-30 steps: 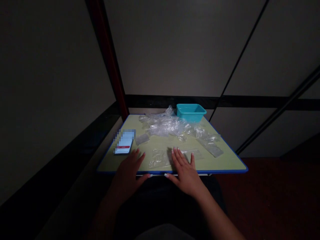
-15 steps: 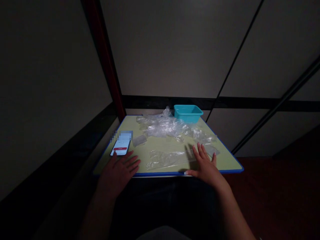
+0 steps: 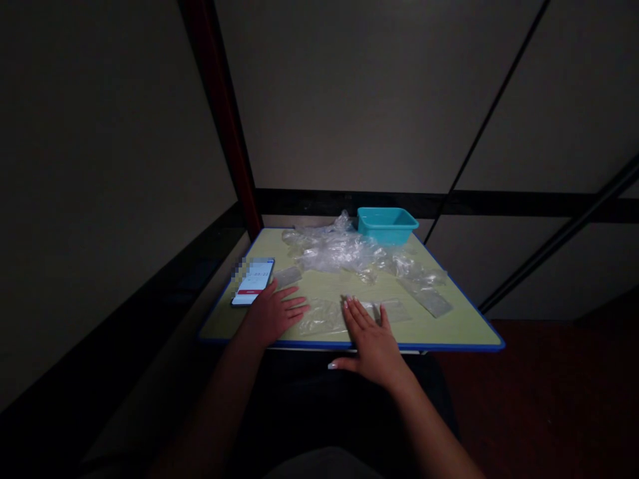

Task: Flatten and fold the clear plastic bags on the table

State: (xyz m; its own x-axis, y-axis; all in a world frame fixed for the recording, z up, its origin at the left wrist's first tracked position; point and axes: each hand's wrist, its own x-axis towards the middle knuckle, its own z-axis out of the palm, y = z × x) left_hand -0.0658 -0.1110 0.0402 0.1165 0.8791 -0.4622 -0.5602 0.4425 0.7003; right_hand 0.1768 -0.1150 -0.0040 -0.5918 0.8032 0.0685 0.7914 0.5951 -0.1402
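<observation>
A clear plastic bag (image 3: 319, 318) lies spread out along the front of the table. My right hand (image 3: 372, 342) rests on the middle of this bag, fingers stretched out and the thumb beyond the table's front edge. My left hand (image 3: 272, 313) is open, its fingertips at the bag's left end and its back close to the phone. Behind the hands a heap of crumpled clear plastic bags (image 3: 337, 251) covers the middle and back of the table. A flattened bag (image 3: 433, 299) reaches out at the right.
The small table (image 3: 464, 326) has a pale yellow top and a blue edge. A turquoise plastic basket (image 3: 387, 229) stands at the back right. At the left lies a lit phone (image 3: 253, 281), with a small folded bag (image 3: 288, 276) beside it. Wall panels (image 3: 349, 100) rise close behind.
My right hand has moved left across the flat bag, uncovering its right end. My left hand has shifted right to the bag's left end. The view has swung slightly left.
</observation>
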